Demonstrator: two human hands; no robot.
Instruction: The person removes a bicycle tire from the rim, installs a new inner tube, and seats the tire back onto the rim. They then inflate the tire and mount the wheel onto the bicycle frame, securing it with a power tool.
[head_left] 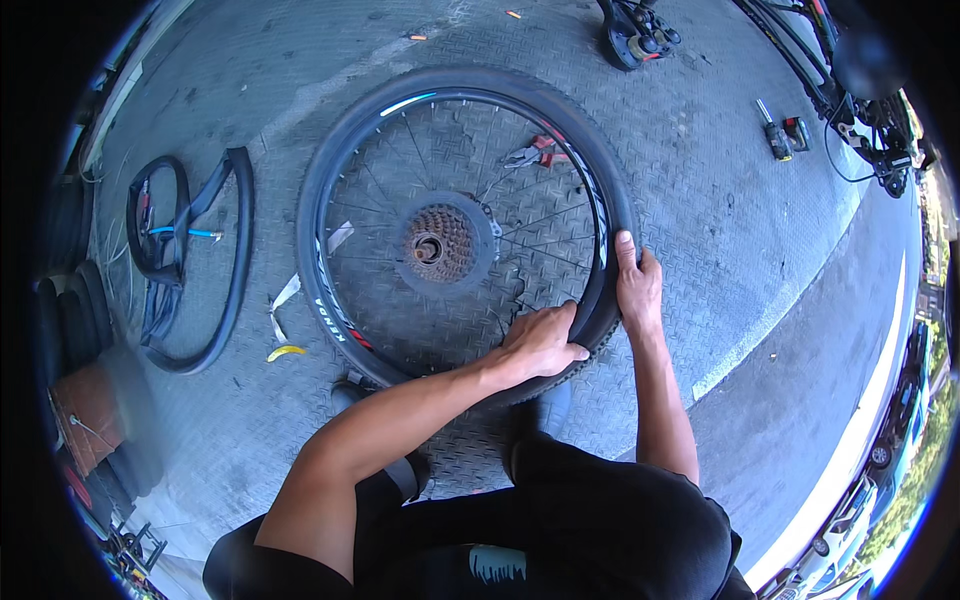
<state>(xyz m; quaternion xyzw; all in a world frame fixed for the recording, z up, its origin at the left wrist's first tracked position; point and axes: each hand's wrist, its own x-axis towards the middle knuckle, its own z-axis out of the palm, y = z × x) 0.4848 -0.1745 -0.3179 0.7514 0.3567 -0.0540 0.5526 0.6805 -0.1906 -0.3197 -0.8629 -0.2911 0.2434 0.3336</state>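
A bicycle wheel lies over the patterned floor before me, its black tire [348, 125] around a dark rim [322, 262] with printed decals. At its hub a rusty brown cassette [440, 243] faces up. My left hand [542, 342] reaches across to the near right part of the wheel and is closed on the tire, thumb pointing right. A little farther round, my right hand [639, 282] grips the tire from its outer side, thumb on top. The fingers' undersides are hidden. Through the spokes, red-handled pliers [540, 152] show on the floor.
A black inner tube [240, 250] lies looped at the left, with a blue-tipped hose [190, 233] across it. A yellow tire lever [286, 352] sits near the wheel. At the right are a screwdriver [774, 135] and part of a bicycle [850, 110]. My shoes stand under the wheel's near edge.
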